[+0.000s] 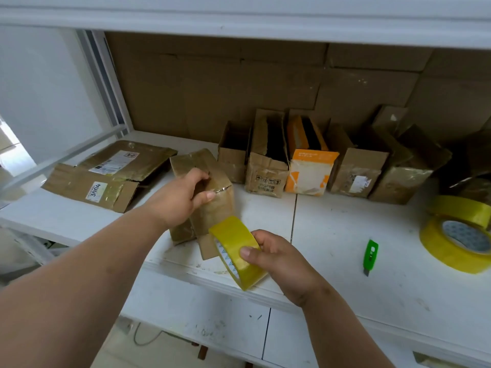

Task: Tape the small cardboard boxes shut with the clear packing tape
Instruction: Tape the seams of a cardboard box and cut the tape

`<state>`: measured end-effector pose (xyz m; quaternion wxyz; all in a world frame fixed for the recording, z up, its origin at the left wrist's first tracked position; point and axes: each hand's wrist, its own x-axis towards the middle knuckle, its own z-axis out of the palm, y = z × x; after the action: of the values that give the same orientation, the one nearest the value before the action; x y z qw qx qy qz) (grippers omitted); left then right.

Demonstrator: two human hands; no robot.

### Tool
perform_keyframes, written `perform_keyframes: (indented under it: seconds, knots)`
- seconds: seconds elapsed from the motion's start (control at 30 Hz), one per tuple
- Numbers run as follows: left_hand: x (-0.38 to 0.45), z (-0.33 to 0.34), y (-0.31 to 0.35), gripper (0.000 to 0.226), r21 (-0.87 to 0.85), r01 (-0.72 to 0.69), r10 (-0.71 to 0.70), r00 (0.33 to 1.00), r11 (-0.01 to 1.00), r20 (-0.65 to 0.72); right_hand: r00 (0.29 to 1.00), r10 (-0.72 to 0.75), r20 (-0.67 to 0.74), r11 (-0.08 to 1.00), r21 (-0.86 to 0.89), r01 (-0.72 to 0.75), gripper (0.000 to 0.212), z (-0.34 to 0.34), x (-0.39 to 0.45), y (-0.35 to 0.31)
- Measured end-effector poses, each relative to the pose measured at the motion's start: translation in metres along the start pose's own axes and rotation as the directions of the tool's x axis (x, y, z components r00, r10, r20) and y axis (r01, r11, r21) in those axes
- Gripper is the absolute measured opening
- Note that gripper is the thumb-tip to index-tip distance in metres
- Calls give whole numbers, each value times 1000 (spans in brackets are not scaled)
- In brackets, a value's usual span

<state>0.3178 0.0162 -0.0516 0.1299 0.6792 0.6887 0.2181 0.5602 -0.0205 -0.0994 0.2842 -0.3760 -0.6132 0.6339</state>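
**Tape strip run out along a small box at the counter's front edge**

I am working at a white counter [345, 235], backed by flat cardboard sheets [212, 83] that line the rear wall. Along that rear edge stands a row of open boxes [268, 166], one of them orange and white [309, 168], probably queued for sealing. Toward the left rear corner lie flattened, labelled cartons [106, 176]. Near the right edge sit two spare rolls of yellowish tape [457, 235], one leaning on the other, with a green utility knife [370, 256] just beside them toward the front, likely kept within reach for cutting.

The small cardboard box [210, 187] I am taping stands near the front edge, left of centre, tilted toward me, with a loose flap showing at its near end. My left hand [178, 197] grips its upper side, fingers curled over the top and the thumb pressed on a shiny tape end at the seam; I judge this pins the strip so that it will hold against a pull.

My right hand [276, 258] holds the tape roll [236, 251] just off the box's near end, thumb on the outer face and fingers wrapped round the far side. The roll sits on edge at the front lip, which suggests the strip is being drawn down the box's length.
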Motion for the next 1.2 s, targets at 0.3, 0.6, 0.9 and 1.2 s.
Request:
perform_keyframes:
  seconds: [0.3,0.6,0.9,1.2]
  knots:
    - [1,3,-11,62,57,-36,38,998,998,-40,1000,22,-16,1000,18,-22,42,0,6,-5]
    - [5,13,-11,55,21,-45,47,994,999,-95,999,40,17,998,44,-41,39,3,7,-8]
    - [5,14,-10,53,74,29,-25,998,997,-50,999,37,-24,999,12,-36,29,2,7,-11]
    - [-54,37,24,28,-579,184,-477,779,794,-407,996,36,-79,999,33,-34,16,8,6,-9]
